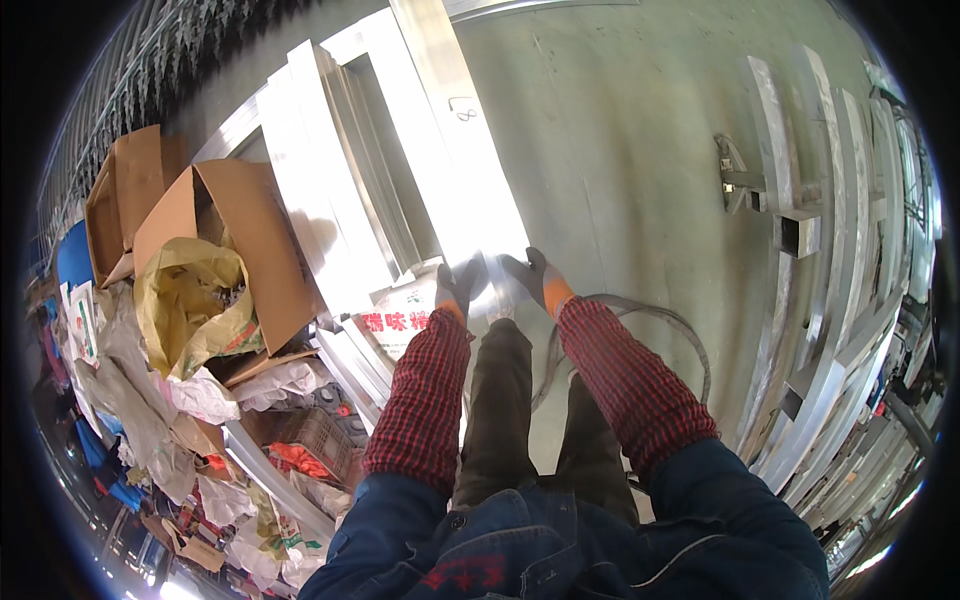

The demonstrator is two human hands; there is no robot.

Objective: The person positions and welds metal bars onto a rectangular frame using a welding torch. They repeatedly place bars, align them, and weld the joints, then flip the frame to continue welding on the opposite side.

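A wide, shiny metal beam [455, 140] with a handwritten mark runs away from me, its near end bright with glare. My left hand [460, 283], in a dark glove with an orange cuff, grips the left side of that end. On the right corner, my right hand [535, 277], gloved alike, is closed with its thumb apart from the fingers. Glare partly hides the fingertips. Beside my left hand lies a white sack [405, 308] with red print. More pale metal profiles [320, 180] lie side by side left of the beam.
Cardboard boxes [240, 215], a yellow sack [190, 290] and a grey plastic crate [325, 440] crowd the left amid wrapping scraps. A dark hose [690, 335] curves across the green floor [620, 120] by my legs. Metal tubes [775, 180] on a rack line the right.
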